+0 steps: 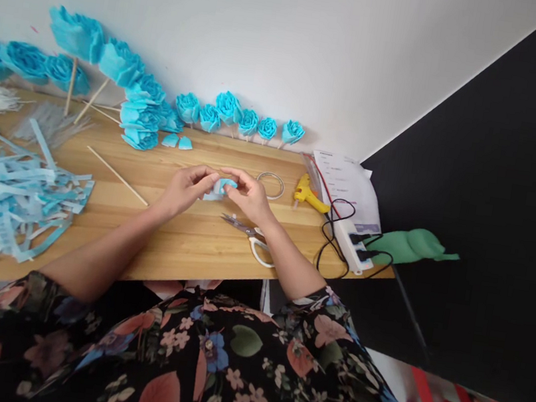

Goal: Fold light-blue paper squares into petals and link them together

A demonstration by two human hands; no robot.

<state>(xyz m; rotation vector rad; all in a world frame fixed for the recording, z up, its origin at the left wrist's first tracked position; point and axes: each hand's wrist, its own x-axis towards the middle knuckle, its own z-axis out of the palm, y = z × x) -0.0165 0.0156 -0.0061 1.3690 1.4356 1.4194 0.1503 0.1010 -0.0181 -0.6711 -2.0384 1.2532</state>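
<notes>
My left hand (188,188) and my right hand (247,195) meet over the middle of the wooden table (181,242). Between their pinched fingertips sits a small blue paper piece (224,186), rolled or folded, which both hands grip. White-handled scissors (251,235) lie on the table just under my right wrist. A thin wooden stick (117,175) lies to the left of my left hand.
Finished blue paper roses (240,119) line the wall at the back, with larger ones (117,64) on sticks at the left. Blue and white paper strips (7,195) pile at the left. A tape roll (270,184), yellow glue gun (309,195) and power strip (350,237) lie right.
</notes>
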